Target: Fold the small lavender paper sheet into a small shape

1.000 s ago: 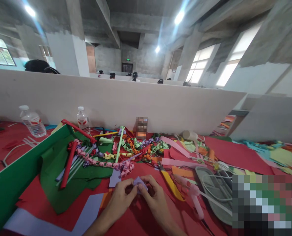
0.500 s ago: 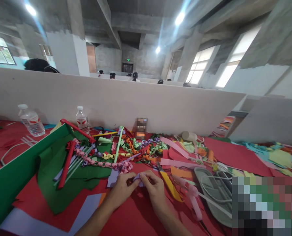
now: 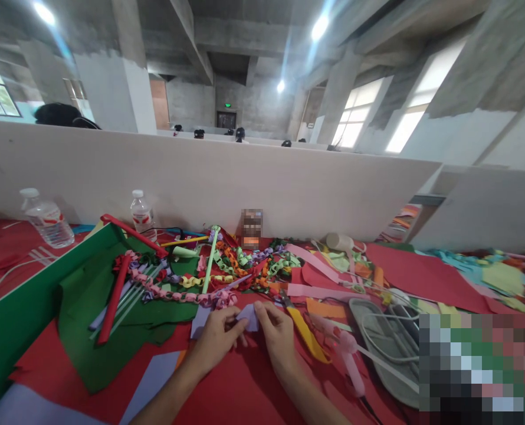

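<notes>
My left hand (image 3: pixel 218 337) and my right hand (image 3: pixel 276 333) meet over the red paper (image 3: pixel 236 389) near the table's front. Both pinch a small folded lavender paper piece (image 3: pixel 249 316) between fingertips. Just beyond the hands lies a pink and purple paper chain (image 3: pixel 180 293). Behind it sits a tangle of green, orange and yellow paper chains (image 3: pixel 253 265). A lavender paper scrap (image 3: pixel 199 321) lies flat right beside my left hand.
Green sheets (image 3: pixel 98 313) with rolled paper sticks (image 3: pixel 114 298) lie at left, two water bottles (image 3: pixel 45 217) behind them. Yellow-handled scissors (image 3: pixel 304 333), a pink glue gun (image 3: pixel 348 357) and a grey tray (image 3: pixel 384 348) sit at right. A white partition (image 3: pixel 245 189) closes the back.
Both hands have slid a little away from me with the lavender piece still pinched. The view has shifted slightly.
</notes>
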Motion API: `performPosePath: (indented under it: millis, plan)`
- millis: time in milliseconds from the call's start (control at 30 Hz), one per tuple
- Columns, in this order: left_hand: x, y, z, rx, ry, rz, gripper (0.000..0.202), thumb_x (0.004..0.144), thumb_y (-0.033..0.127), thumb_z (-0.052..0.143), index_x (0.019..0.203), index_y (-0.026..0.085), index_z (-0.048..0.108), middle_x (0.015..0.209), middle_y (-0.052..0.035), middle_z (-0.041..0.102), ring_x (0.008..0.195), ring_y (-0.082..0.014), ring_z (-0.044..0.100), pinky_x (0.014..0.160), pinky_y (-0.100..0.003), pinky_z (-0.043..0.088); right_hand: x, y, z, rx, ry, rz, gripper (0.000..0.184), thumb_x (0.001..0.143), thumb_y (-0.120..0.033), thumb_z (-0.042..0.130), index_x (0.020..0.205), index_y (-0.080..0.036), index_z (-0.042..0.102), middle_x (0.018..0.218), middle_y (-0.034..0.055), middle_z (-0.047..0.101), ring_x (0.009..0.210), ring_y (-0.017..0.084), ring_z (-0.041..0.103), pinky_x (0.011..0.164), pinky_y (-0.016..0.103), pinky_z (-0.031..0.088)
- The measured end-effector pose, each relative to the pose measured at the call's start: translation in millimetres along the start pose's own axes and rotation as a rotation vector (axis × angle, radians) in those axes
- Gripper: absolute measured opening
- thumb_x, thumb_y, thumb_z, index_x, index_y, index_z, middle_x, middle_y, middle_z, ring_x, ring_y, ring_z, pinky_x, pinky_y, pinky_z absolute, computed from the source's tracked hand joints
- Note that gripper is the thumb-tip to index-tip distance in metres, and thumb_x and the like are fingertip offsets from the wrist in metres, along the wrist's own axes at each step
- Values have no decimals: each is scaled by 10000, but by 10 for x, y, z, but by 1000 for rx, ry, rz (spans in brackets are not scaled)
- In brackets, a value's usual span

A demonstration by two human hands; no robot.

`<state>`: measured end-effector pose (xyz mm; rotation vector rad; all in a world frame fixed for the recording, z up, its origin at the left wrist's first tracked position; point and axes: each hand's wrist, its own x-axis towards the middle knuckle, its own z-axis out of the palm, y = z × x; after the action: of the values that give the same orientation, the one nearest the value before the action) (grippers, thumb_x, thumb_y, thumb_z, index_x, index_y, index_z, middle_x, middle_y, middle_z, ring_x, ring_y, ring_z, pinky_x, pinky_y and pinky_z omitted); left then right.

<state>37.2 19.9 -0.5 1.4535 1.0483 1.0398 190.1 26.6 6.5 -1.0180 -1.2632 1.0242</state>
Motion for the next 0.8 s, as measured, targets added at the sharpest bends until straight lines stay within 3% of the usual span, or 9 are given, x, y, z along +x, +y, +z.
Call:
performPosePath:
  millis: [167,467,667,800]
  plan:
    - [-27,-10,-24,-27,53,17,268,874,414,623,797,162,670,576,-3,661,494,-150,601,478,-218,414,-22,-37,24,52,-79,20,302,830,-481,727,861,-181,736,761,34,691,673,177,616,625,258,489]
    - [-109,118,24,-22,-12,-78,225,853,369,641,827,146,652,623,-40,727,412,-111,516,388,-194,330,-63,1,7,67,-78,32,333,823,-484,731,734,-164,707,681,7,619,538,128,556,493,229,434]
    - [-93,60,33,-116,-1,-38,290,824,419,694,753,139,664,624,-73,740,566,-195,696,535,-254,499,-80,6,33,104,-56,54,354,839,-498,715,724,-169,658,599,-12,605,513,127,539,499,230,437]
    - [-65,28,25,-250,21,-19,356,787,484,740,840,137,680,694,-67,755,586,-214,725,610,-314,575,-66,-31,7,38,-66,17,320,863,-488,691,927,-175,708,798,41,702,694,180,637,627,260,512]
